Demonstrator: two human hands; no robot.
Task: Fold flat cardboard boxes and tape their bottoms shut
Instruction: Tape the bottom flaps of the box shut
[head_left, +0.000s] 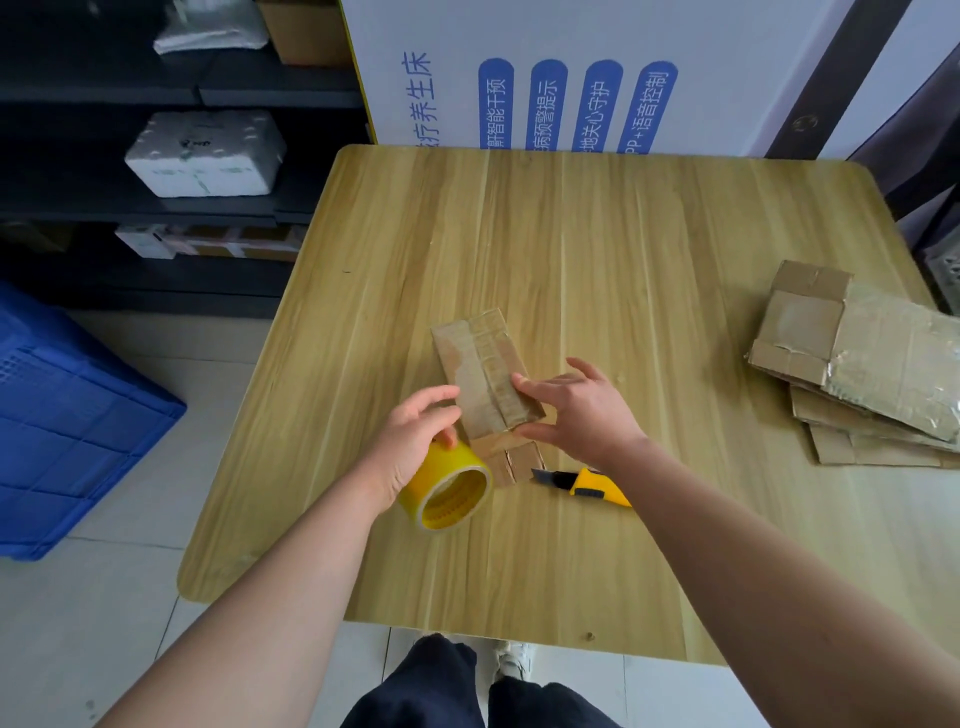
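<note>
A small folded brown cardboard box (480, 371) sits mid-table, seam seemingly taped, right hand (582, 410) flat on it, left hand (413, 449) gripping a yellow tape roll (449, 486); flattened cardboard boxes (862, 374) wait at right.

Left hand (410, 447) and right hand (582, 410) bare, dark trousers (436, 686); white shoe (511, 659)

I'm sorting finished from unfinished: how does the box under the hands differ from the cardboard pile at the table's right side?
The box is folded up into shape; the pile lies flat, several pieces stacked. The box has the right hand resting on it and the left hand beside it gripping a tape roll; the pile is untouched. Both are worn brown cardboard bearing tape.
</note>
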